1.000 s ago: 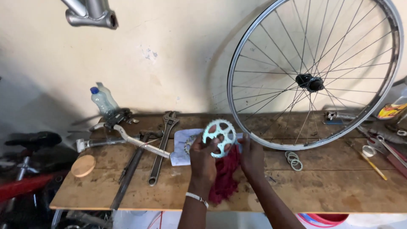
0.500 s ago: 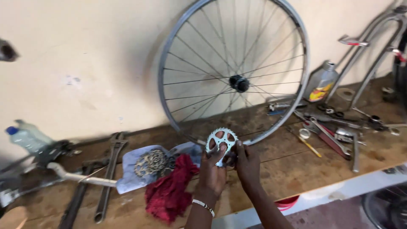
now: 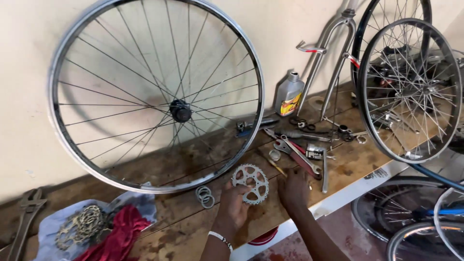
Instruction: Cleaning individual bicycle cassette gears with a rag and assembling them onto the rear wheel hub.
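My left hand [image 3: 232,205] holds a silver toothed bicycle sprocket [image 3: 250,183] by its lower left edge, just above the wooden workbench [image 3: 183,217]. To the right of the sprocket, my right hand [image 3: 293,189] rests low over the bench with its fingers curled down, nothing visibly in it, close to a small yellow-handled tool [image 3: 276,167]. A large spoked wheel [image 3: 157,92] leans on the wall behind the sprocket. Some metal rings [image 3: 205,196] lie left of my left hand.
A red rag [image 3: 116,234] and a heap of chain and sprockets [image 3: 79,224] lie on a pale cloth at the left. Wrenches and small tools [image 3: 304,157], an oil bottle [image 3: 289,94], a bike fork [image 3: 328,53] and more wheels [image 3: 411,92] crowd the right.
The view has swung right along the bench. My right hand has let go of the sprocket and dropped to the bench beside it; my left hand still holds it.
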